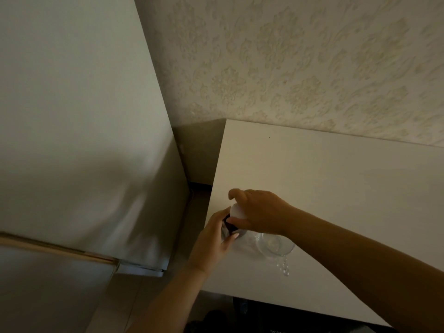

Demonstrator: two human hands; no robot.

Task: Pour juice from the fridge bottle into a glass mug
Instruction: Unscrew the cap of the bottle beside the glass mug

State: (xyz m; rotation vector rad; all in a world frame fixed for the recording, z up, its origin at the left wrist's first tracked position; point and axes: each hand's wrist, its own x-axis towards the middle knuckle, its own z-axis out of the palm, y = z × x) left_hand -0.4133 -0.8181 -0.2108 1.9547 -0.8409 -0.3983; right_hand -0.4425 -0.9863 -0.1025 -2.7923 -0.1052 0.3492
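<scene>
A juice bottle (230, 227) with dark contents stands on the white table (324, 188) near its left edge, mostly hidden by my hands. My left hand (213, 239) wraps around its body from the left. My right hand (257, 212) grips the white cap (236, 212) on top from above. Just to the right of the bottle stands a clear glass mug (275, 245), partly behind my right wrist, and it looks empty.
A white fridge (84, 128) with its doors shut fills the left side, with a narrow gap to the table. Patterned wallpaper (300, 63) rises behind the table. Dark objects lie under the table's front edge.
</scene>
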